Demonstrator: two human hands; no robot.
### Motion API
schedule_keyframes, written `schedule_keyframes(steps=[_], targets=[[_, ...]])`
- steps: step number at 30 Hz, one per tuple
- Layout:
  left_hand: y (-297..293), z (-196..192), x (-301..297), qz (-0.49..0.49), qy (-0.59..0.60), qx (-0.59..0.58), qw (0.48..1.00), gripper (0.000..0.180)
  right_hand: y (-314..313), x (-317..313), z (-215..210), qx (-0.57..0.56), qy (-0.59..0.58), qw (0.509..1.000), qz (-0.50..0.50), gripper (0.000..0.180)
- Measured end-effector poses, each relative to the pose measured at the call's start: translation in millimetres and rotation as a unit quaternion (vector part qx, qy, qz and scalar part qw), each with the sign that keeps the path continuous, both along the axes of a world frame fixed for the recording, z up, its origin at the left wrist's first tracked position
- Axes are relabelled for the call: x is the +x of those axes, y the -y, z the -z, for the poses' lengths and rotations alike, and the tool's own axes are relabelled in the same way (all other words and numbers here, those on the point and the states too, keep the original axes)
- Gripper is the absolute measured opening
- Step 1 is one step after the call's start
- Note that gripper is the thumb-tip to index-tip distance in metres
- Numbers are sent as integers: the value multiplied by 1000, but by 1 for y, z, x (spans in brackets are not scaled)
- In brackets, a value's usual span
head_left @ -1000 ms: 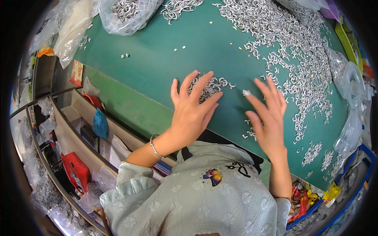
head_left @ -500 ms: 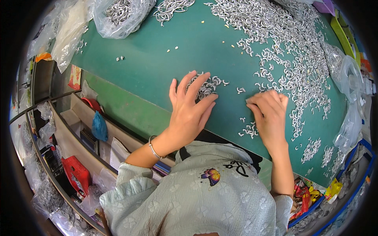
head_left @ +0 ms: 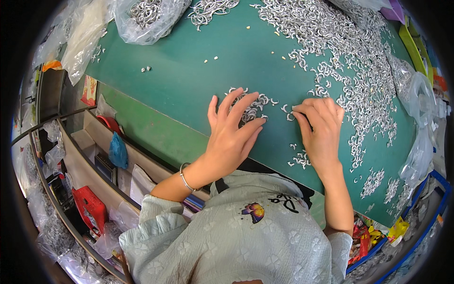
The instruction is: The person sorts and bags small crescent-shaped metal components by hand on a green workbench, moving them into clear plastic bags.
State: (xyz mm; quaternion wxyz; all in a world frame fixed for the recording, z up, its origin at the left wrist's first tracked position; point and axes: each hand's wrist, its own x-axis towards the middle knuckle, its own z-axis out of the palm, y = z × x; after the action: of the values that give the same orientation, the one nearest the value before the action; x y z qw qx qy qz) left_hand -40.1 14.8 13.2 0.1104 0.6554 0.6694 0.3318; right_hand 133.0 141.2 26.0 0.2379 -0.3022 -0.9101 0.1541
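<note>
My left hand (head_left: pixel 232 130) lies flat on the green table (head_left: pixel 189 71), fingers spread over a small cluster of little silver metal hooks (head_left: pixel 253 108). My right hand (head_left: pixel 319 130) rests just to its right, fingers curled together with the tips touching a few hooks at the cluster's edge (head_left: pixel 287 112). A broad spread of the same silver hooks (head_left: pixel 350 61) covers the table's far right. A thin bangle (head_left: pixel 184 176) circles my left wrist.
A clear plastic bag of metal parts (head_left: pixel 146 16) sits at the far left, another heap (head_left: pixel 208 8) beside it. More clear bags (head_left: pixel 418 99) line the right edge. Under the table's near edge are shelves with a blue bag (head_left: pixel 118 150) and a red box (head_left: pixel 90 208).
My right hand has moved left toward the small cluster and its fingers have curled from spread to bunched. My left hand has stayed flat on the cluster.
</note>
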Motion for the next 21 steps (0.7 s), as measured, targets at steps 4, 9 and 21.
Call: schedule_keyframes(steps=[4,9,21], targets=[[1,2,0,-4,5,6,1000,22,1,7,0,-22,-5,1000,18,19],[-2,-2,4,-19,2,-15,1000,22,5,1,-6,-18,24,999,21,19],[2,-1,2,-17,-5,-8,1000,22,18,-9,-25,-64,21,996,-51,28]])
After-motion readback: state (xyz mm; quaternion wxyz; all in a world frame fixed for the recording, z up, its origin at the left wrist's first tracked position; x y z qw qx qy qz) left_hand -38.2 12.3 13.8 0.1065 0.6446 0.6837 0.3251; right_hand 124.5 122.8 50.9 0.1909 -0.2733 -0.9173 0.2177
